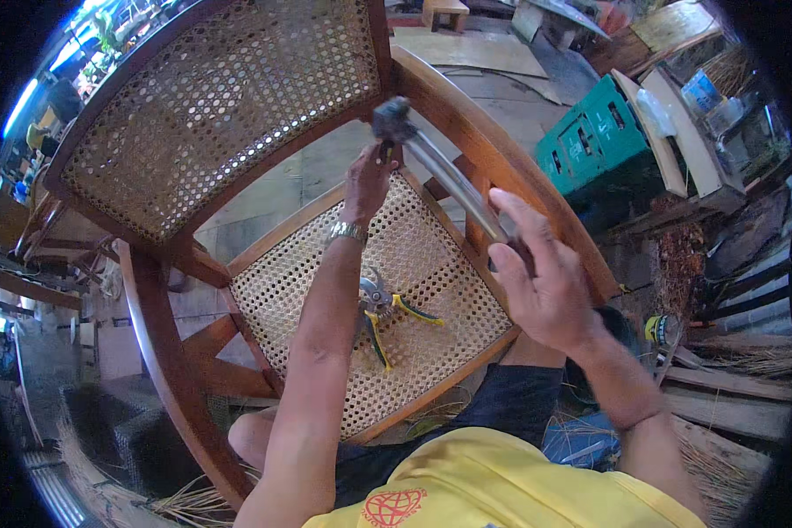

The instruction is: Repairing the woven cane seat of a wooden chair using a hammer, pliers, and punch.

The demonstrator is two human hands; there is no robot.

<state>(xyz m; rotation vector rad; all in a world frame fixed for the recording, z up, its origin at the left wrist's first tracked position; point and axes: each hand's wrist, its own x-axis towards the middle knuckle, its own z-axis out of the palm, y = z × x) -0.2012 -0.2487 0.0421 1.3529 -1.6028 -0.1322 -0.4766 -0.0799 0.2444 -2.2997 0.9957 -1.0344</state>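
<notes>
A wooden armchair (502, 145) with a woven cane seat (273, 273) and a cane backrest (229, 106) stands in front of me. My right hand (550, 282) grips a hammer (453, 180) by its handle, index finger loosely extended. The hammer's head is over my left hand (371, 180), close to where the backrest's lower rail meets the right armrest. My left hand, with a metal watch (349, 231) on its wrist, is closed around a small dark thing that the hammer head partly hides. Pruning shears (380, 304) with yellow and green handles lie spread on the seat.
A green plastic crate (598, 136) stands beyond the right armrest, with boards leaning next to it. Flat wooden sheets (471, 51) lie on the floor behind the chair. Loose cane strips (194, 502) and a small yellow-labelled tin (656, 329) are around me.
</notes>
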